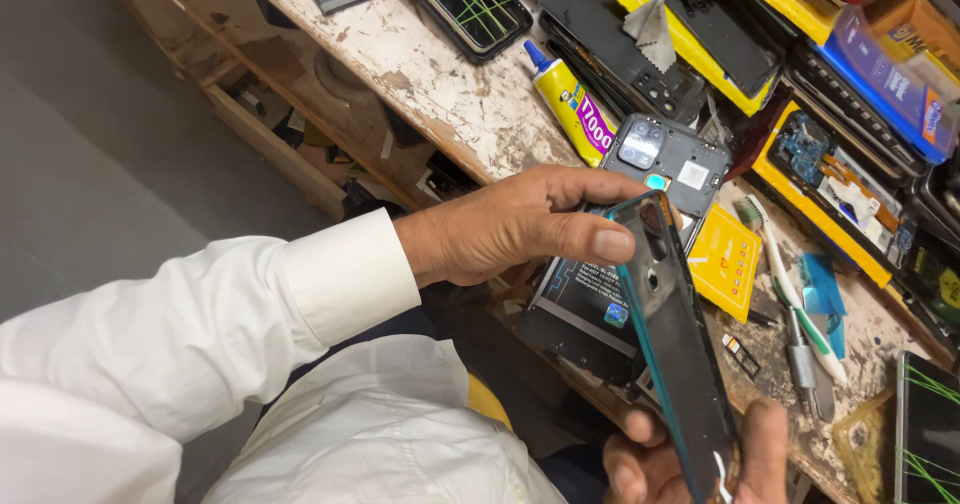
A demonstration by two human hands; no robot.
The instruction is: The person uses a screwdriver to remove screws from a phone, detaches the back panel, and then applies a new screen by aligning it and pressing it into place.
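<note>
My left hand [510,226], in a white sleeve, reaches in from the left and grips an opened black phone [585,309]. The phone's inner frame and camera end [668,159] are exposed. The thumb presses the top corner of a dark back cover with a teal edge [685,354], which stands tilted off the phone along one side. At the bottom edge of the view, my right hand [690,459] holds the cover's lower end between thumb and fingers. A thin white strip hangs from that end.
A worn, paint-chipped workbench [440,84] carries a yellow glue tube with a blue cap [565,99], a white-and-green toothbrush [790,289], a metal tool [805,369], a yellow card [725,259], phones with green-lined screens [470,4] and yellow trays of phone parts [830,179]. Grey floor lies to the left.
</note>
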